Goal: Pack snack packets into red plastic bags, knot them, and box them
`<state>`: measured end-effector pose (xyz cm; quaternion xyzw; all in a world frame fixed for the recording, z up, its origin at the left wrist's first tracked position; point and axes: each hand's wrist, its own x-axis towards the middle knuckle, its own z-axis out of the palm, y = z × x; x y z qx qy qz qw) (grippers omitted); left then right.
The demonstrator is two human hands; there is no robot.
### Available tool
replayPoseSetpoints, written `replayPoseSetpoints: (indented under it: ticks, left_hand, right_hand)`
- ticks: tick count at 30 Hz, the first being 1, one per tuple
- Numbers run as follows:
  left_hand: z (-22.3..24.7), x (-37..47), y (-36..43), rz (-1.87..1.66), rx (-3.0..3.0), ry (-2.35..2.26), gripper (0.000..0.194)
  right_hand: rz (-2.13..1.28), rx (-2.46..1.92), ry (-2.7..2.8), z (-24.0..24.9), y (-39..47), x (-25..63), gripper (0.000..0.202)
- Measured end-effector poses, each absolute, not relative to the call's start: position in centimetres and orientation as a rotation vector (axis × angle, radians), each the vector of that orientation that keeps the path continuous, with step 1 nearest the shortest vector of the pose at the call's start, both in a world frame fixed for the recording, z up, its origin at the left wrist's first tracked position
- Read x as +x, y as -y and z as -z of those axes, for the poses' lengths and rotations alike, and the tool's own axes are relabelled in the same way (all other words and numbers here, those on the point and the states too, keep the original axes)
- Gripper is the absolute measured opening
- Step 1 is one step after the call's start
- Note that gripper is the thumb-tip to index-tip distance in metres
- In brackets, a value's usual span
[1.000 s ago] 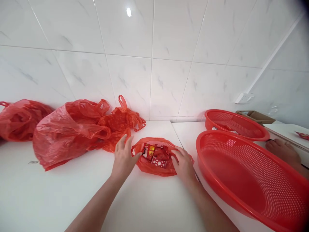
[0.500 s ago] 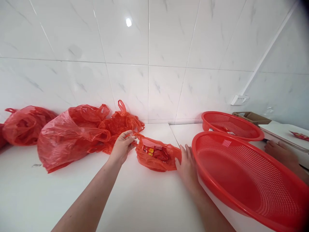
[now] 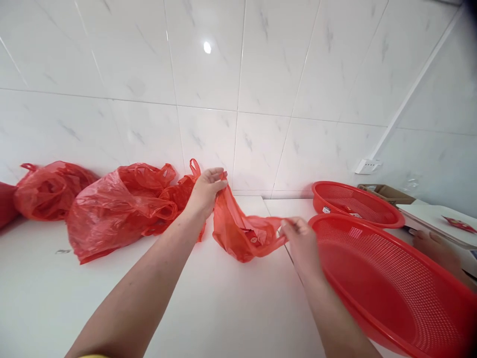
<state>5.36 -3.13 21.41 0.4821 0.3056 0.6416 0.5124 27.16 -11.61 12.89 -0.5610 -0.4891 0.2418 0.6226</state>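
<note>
Red plastic bag sits at the centre of this dial, with twelve o'clock toward the tiled wall; it is slung between the person's two hands over the white table. At eleven o'clock the left hand pinches one gathered end between thumb and fingers and lifts it well above the rest. At three o'clock the right hand pinches the other end, lower down, its fingers slightly blurred. Gripping opposite ends probably keeps the thin film stretched and the mouth from folding in, while the raised left side likely lets the load settle into the sagging base. Inside lies a red packet, mostly hidden by the film; whether the base touches the table cannot be told.

At nine o'clock, crumpled red bags are heaped near the wall, perhaps to leave the working space in front free. At four o'clock stands a large red basket, just beside the right arm and presumably within easy reach. Toward two o'clock, beyond it, a smaller red basket holds a few items. At three o'clock, past the large rim, another person's hand is partly hidden.
</note>
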Motion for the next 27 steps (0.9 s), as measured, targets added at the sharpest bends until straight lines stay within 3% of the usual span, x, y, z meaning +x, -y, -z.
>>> replayPoseSetpoints:
  ticks: [5,12,19,24,27]
  left_hand:
    - [-23.2,3.5,3.0,-1.705,1.211,-0.611,0.037]
    - [-21.4,1.5,4.2,-1.594,1.353,-0.711,0.042]
    - [-16.9,-1.9,7.0,-1.344,1.652,-1.219,0.062]
    - [-11.7,-2.0,7.0,-1.327,1.522,-1.301,0.072]
    - [-8.7,0.2,6.6,-1.3,1.416,-1.186,0.089]
  right_hand:
    - [-0.661,-0.861,0.8,-17.8,9.5,29.3,0.021]
    - [-0.723,-0.873,0.91,-18.5,9.2,29.8,0.019]
    - [-0.293,-1.21,1.218,-12.0,12.5,29.1,0.067]
    - [-0.554,-1.286,1.075,-6.9,9.4,29.1,0.073]
    - [-0.757,-1.161,1.078,-5.6,6.8,28.2,0.079]
